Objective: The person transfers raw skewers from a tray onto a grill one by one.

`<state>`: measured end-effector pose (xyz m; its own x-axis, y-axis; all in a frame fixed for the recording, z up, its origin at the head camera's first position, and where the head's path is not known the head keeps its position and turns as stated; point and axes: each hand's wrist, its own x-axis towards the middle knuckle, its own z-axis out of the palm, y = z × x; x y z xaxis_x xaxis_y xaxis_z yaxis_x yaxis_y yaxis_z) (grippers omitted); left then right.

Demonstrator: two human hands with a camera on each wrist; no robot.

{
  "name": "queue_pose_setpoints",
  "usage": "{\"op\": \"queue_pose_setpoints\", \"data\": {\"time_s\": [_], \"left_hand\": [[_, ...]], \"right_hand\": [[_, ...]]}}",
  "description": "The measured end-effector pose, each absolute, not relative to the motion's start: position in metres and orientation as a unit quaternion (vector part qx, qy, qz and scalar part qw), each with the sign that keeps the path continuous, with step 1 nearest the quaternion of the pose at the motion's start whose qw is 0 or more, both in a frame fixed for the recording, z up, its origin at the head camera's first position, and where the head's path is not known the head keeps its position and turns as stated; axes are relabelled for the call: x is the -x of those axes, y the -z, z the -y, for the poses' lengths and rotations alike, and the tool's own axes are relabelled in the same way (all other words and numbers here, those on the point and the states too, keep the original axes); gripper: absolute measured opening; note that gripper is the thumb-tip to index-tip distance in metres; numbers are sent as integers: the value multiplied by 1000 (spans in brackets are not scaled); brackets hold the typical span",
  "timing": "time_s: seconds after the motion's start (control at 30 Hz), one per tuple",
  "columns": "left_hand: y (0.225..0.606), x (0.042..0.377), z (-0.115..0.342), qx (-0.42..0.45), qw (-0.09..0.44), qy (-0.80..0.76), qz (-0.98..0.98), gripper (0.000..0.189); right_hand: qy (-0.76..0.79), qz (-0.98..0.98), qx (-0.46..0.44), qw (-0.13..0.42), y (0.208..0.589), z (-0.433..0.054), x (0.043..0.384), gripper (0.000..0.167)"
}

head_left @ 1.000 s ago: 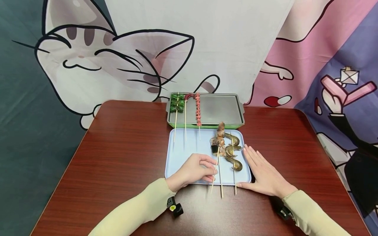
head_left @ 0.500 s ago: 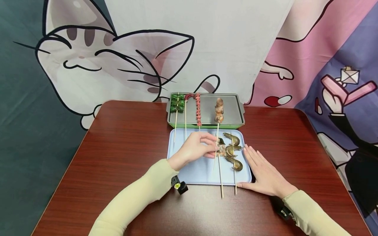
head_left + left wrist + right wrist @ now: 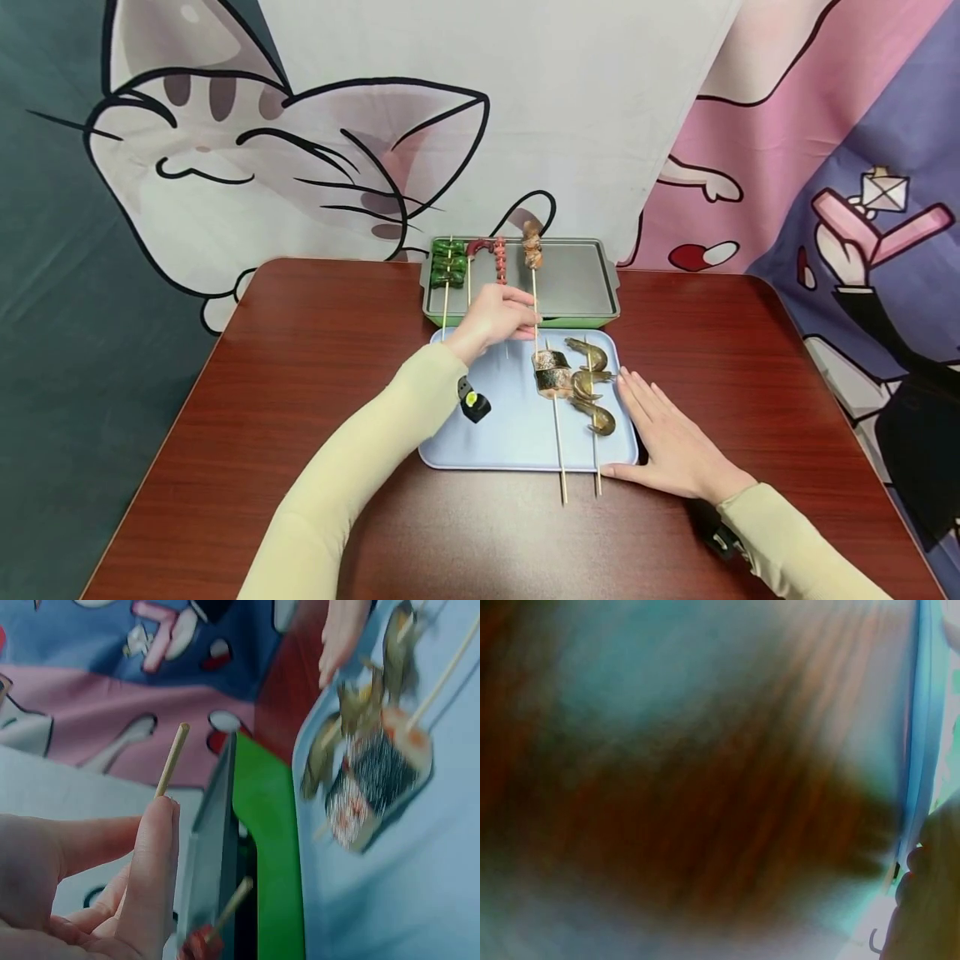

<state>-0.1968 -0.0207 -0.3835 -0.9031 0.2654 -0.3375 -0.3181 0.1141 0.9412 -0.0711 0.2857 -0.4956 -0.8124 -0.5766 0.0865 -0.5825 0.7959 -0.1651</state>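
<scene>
My left hand (image 3: 498, 315) pinches the wooden stick (image 3: 172, 759) of a meat skewer (image 3: 532, 246) between thumb and fingers. The browned chunks overlap the back rim of the grey griddle pan (image 3: 577, 283) in the head view. Below that hand, a skewer of dark-skinned fish pieces (image 3: 552, 375) lies on the light blue tray (image 3: 480, 442), beside a shrimp skewer (image 3: 592, 385). Both sticks stick out past the tray's front edge. With fingers straight, my right hand (image 3: 675, 437) rests along the tray's right edge. Much of the right wrist view is blurred tabletop.
On the pan's left side lie a green pepper skewer (image 3: 448, 265), a dark red curled piece on a stick (image 3: 480, 247) and a pink sliced skewer (image 3: 500, 258), partly hidden by my left hand. A brown table (image 3: 300, 375) carries everything; a cartoon cloth (image 3: 600, 100) hangs behind.
My left hand has carried the meat skewer from the tray forward and slightly left to over the pan, uncovering the fish skewer. My right hand has stayed at the tray's edge.
</scene>
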Motion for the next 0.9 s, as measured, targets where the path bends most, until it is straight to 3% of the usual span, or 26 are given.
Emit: {"op": "queue_pose_setpoints", "data": {"time_s": [0.23, 0.9], "left_hand": [[388, 209, 25, 43, 216, -646, -731, 34], [382, 205, 19, 82, 174, -555, -809, 29]], "right_hand": [[-92, 948, -304, 8, 495, -284, 71, 126], [-92, 946, -309, 11, 494, -285, 72, 125]]}}
